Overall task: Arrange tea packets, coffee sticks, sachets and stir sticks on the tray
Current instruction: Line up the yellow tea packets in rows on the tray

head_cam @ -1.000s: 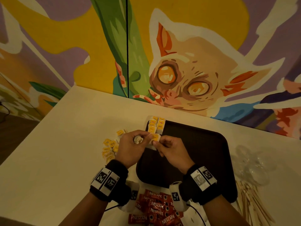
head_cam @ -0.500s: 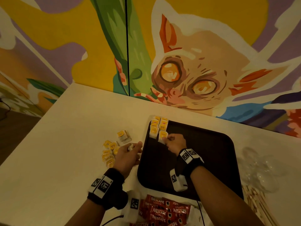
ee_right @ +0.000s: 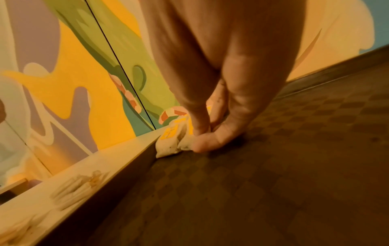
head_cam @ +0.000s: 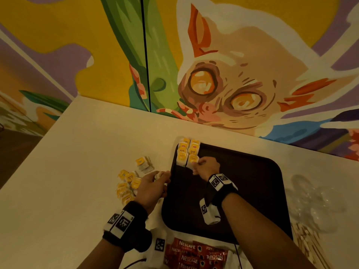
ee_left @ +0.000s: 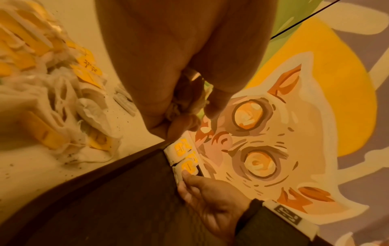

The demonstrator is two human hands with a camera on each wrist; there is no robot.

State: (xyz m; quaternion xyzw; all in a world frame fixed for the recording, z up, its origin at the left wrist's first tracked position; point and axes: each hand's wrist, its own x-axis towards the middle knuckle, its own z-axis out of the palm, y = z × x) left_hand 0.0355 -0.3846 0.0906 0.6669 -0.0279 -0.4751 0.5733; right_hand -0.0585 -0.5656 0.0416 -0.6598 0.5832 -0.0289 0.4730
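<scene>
A dark brown tray (head_cam: 252,191) lies on the cream table. Two short rows of yellow-labelled tea packets (head_cam: 187,150) stand in its far left corner. My right hand (head_cam: 196,165) pinches the nearest packet (ee_right: 185,141) of the right row between thumb and fingers, with the packet resting on the tray floor. My left hand (head_cam: 161,174) hovers just left of the tray's edge, its fingers curled round a crumpled whitish tea bag (ee_left: 185,103). Loose tea packets (head_cam: 128,183) lie in a heap on the table to the left.
Red Nescafe coffee sticks (head_cam: 194,255) lie at the near table edge below the tray. Wooden stir sticks (head_cam: 307,241) and a clear plastic bundle (head_cam: 314,199) sit to the tray's right. A painted wall runs along the table's far edge.
A second ago both hands met over the tray's left edge. My right hand has since carried a packet forward to the rows, and my left hand has drawn back to the left.
</scene>
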